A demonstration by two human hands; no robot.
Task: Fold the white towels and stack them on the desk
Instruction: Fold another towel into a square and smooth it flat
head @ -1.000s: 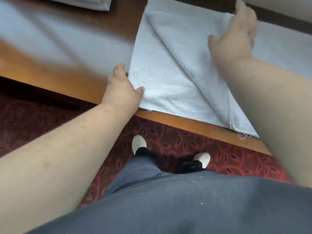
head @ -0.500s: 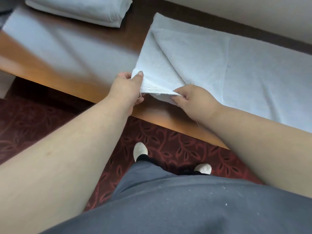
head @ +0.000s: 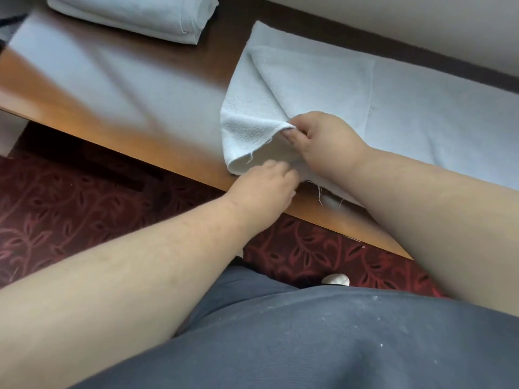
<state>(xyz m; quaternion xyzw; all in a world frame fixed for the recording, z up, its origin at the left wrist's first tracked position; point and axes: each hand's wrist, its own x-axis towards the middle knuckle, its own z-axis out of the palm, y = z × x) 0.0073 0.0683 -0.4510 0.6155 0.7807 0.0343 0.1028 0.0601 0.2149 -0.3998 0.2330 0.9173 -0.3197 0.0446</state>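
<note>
A white towel (head: 323, 80) lies spread along the wooden desk (head: 157, 147), its left end folded over in a diagonal flap. My right hand (head: 325, 144) pinches the near corner of that flap and holds it lifted off the desk. My left hand (head: 264, 183) sits just below it at the desk's front edge, fingers curled into the lower layer of the same towel; its fingertips are hidden in the cloth. A stack of folded white towels (head: 134, 15) rests at the desk's far left.
The desk's front edge runs diagonally from left to lower right above a dark red patterned carpet (head: 70, 200). A pale wall (head: 421, 26) borders the desk's far side. My grey trousers and one white shoe tip (head: 335, 279) fill the lower view.
My left hand let go of the towel's left corner and moved right and down to the lower layer. My right hand has raised the top corner higher.
</note>
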